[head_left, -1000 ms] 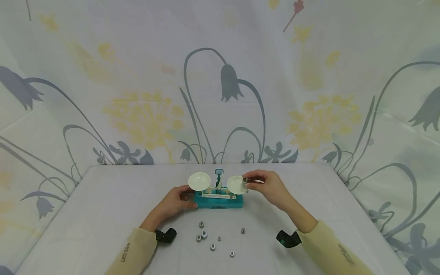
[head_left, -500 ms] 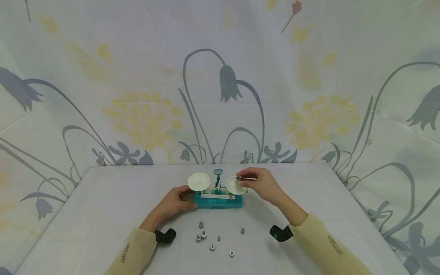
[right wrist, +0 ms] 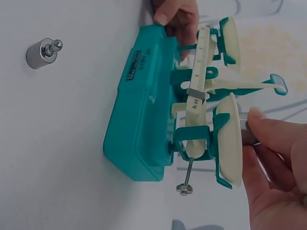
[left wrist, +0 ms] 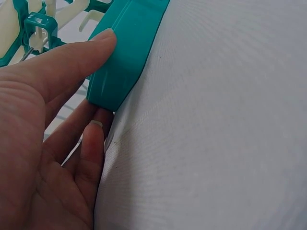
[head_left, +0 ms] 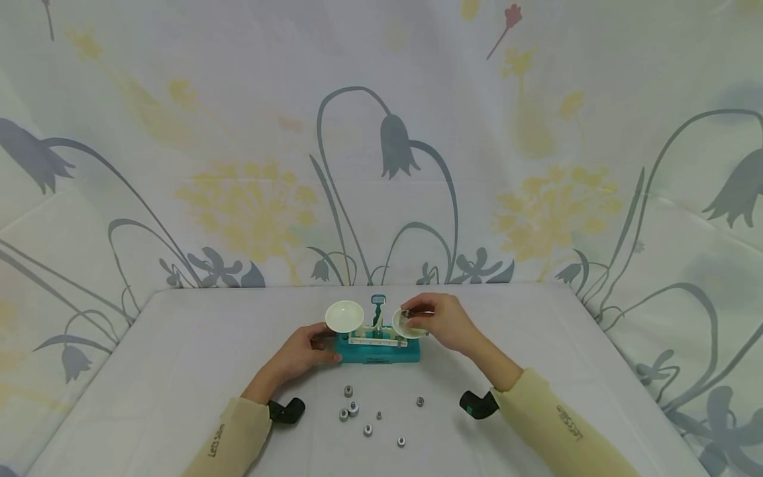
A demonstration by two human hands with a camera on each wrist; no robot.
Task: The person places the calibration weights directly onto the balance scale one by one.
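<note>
Over a round white pan [head_left: 412,333] at lower centre, the right hand [head_left: 440,321] pinches a grey metal weight [head_left: 406,314], the left hand [head_left: 305,348] gripping a teal plastic balance [head_left: 381,356].

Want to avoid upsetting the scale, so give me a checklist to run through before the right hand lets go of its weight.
1. Scale base steadied: ok; the left hand holds its left end.
2. Weight secure: ok; the right hand pinches it.
3. Weight within the rim of the right pan: ok in the head view.
4. Weight touching that pan: cannot tell; fingers and rim hide its lower end.
5. Left pan bare: ok; nothing shows in it.
6. Seven loose weights clear of the scale: ok; all lie apart, in front of it.
</note>
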